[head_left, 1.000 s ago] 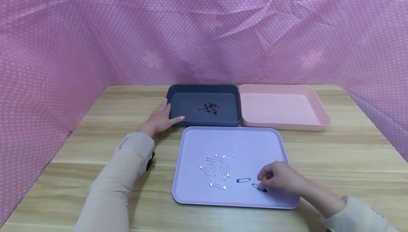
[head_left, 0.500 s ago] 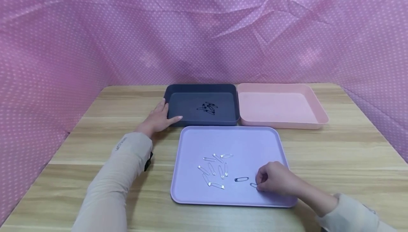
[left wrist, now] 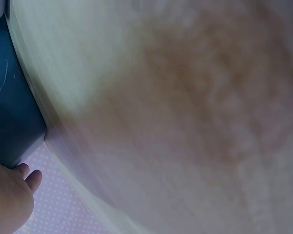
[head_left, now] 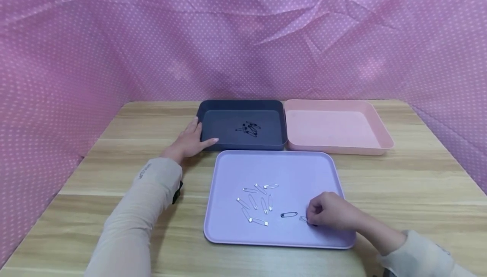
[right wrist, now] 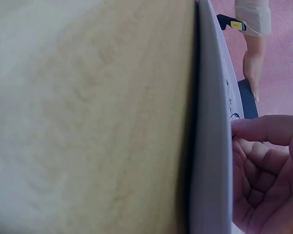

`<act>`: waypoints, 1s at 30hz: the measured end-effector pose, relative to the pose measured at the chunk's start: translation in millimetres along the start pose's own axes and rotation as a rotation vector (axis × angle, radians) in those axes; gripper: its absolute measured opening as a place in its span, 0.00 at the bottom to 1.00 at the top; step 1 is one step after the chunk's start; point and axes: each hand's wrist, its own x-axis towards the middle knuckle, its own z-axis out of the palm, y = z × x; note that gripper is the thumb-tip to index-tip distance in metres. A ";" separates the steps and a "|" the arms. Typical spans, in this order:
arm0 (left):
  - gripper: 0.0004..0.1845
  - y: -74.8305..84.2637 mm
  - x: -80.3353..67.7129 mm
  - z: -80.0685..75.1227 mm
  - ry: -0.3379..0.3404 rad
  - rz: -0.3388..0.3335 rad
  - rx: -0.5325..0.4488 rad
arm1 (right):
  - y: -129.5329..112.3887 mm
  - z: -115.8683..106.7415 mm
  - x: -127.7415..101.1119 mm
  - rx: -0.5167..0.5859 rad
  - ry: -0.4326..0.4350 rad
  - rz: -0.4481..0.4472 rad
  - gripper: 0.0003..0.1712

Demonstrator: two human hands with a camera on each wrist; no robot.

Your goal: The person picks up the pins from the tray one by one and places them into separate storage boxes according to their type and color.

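In the head view, my right hand (head_left: 332, 211) is low over the right part of the lavender tray (head_left: 300, 167). Thumb and fingertips pinch a black safety pin (head_left: 303, 218), mostly covered by the fingers. Just left of it lies another black safety pin (head_left: 289, 214). Several silver safety pins (head_left: 259, 222) are scattered across the tray's middle. My left hand (head_left: 188, 139) rests with spread fingers against the left side of the dark tray (head_left: 220, 129), thumb over its front rim. Several black safety pins (head_left: 251, 129) lie in a small heap inside that tray.
A pink tray (head_left: 331, 127) stands right of the dark one, close against it. Both are behind the lavender tray on a wooden table (head_left: 418, 184). A pink dotted cloth (head_left: 243, 36) hangs behind and at the sides.
My right fingers have closed down over the right-hand black safety pin, covering most of it. My left hand has stayed at the dark tray. The whole view shifted slightly.
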 end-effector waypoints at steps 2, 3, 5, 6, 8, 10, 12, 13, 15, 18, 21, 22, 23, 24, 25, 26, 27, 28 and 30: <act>0.54 0.1 0.1 0.0 0.003 0.003 -0.004 | 1.1 -1.8 0.0 0.034 -0.010 0.003 0.06; 0.54 0.1 0.1 -0.1 0.005 0.004 -0.008 | 1.1 -2.6 0.1 0.050 -0.015 0.001 0.06; 0.54 0.2 0.0 -0.3 0.009 0.004 -0.007 | 0.5 -4.2 0.3 0.091 -0.026 -0.001 0.06; 0.54 0.3 -0.1 -0.4 0.010 0.002 -0.009 | 0.0 -5.1 0.6 0.105 -0.027 -0.004 0.06; 0.54 0.5 -0.1 -0.3 0.012 0.001 -0.009 | -1.7 -7.1 1.5 0.127 -0.025 -0.007 0.06; 0.55 0.3 0.1 -0.1 0.010 -0.001 -0.007 | -3.9 -9.8 3.2 0.136 -0.018 -0.010 0.05; 0.55 -0.1 0.2 0.4 0.009 -0.001 -0.005 | -6.1 -12.8 5.8 0.129 -0.001 -0.013 0.05; 0.55 -0.3 0.1 0.6 0.008 -0.002 -0.005 | -7.3 -14.3 7.5 0.129 0.005 -0.014 0.04; 0.55 -0.8 -0.5 0.7 0.004 -0.003 -0.004 | -9.5 -16.8 11.3 0.132 0.013 -0.016 0.04; 0.55 -1.0 -2.0 0.1 -0.001 -0.009 -0.005 | -12.5 -20.2 18.8 0.147 0.021 -0.018 0.04; 0.54 -1.6 -2.9 0.4 -0.006 -0.010 -0.009 | -14.9 -22.5 26.4 0.173 0.028 -0.034 0.04; 0.54 -1.8 -3.1 0.8 -0.005 -0.009 -0.008 | -15.4 -23.0 28.8 0.176 0.032 -0.040 0.04; 0.54 -2.0 -3.2 1.1 -0.003 -0.005 -0.008 | -15.7 -23.4 31.1 0.177 0.036 -0.046 0.04; 0.54 -2.0 -3.3 1.3 0.000 -0.003 -0.008 | -16.1 -23.9 33.0 0.182 0.040 -0.050 0.04; 0.54 -2.0 -3.3 1.5 0.004 0.001 -0.010 | -16.3 -24.5 34.6 0.185 0.044 -0.057 0.04; 0.54 -2.0 -3.0 1.7 0.007 0.002 -0.010 | -16.9 -25.1 36.3 0.184 0.049 -0.055 0.04; 0.54 -1.7 -2.8 1.8 0.009 0.004 -0.010 | -17.2 -26.1 37.8 0.186 0.056 -0.057 0.04; 0.54 -1.5 -2.7 1.6 0.010 0.006 -0.009 | -17.6 -26.9 39.5 0.182 0.064 -0.056 0.04; 0.55 -1.0 -2.1 1.2 0.011 0.007 -0.013 | -18.8 -29.4 42.8 0.199 0.086 -0.055 0.03</act>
